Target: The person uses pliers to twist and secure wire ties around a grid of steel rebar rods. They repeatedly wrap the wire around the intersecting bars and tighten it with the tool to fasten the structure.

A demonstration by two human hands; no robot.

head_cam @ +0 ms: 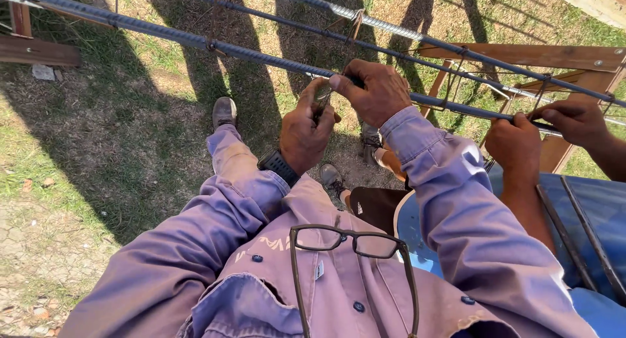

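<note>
Two hands meet at a rebar [261, 54] that runs slantwise across the view, from upper left down to the right; the left hand [305, 132] comes up from below, its grip pressed together on a small tool or tie [321, 93] at the bar, though what exactly it pinches is too hidden to tell; the right hand [375, 90] lies over the bar from above, fingers curled around it and touching the left hand's fingertips; a dark watch [279, 166] sits on the left wrist; both sleeves are lilac, and a pair of glasses [355, 260] hangs at the shirt front; more bars [391, 26] run parallel beyond the first, joined by thin wire loops; further right along the same bar, a second person's two hands [541, 132] hold it, one below and one above, just beside a wooden trestle [521, 54]; a blue drum [600, 214] lies under those hands; below the bars, grass [130, 136] with long shadows, and a boot [223, 111] planted on it.
</note>
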